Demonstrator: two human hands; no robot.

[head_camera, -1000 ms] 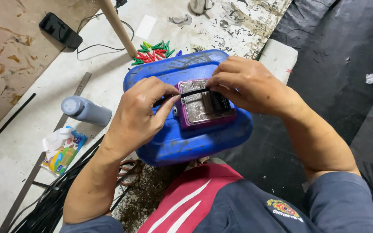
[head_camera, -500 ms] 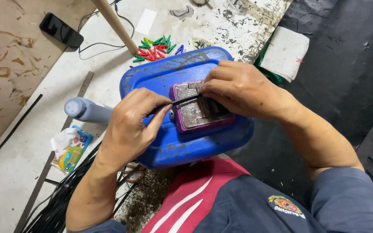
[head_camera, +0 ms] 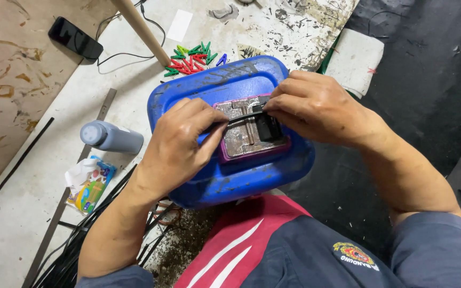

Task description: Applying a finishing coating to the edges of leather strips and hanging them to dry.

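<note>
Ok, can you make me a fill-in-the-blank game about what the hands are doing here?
1. Both hands work on top of a big ____ tub.
2. The metal block has a ____ rim.
3. The left hand and right hand hold a thin ____ strip between them.
4. The grey bottle lies ____ of the tub.

Missing words: blue; pink; black; left
</note>
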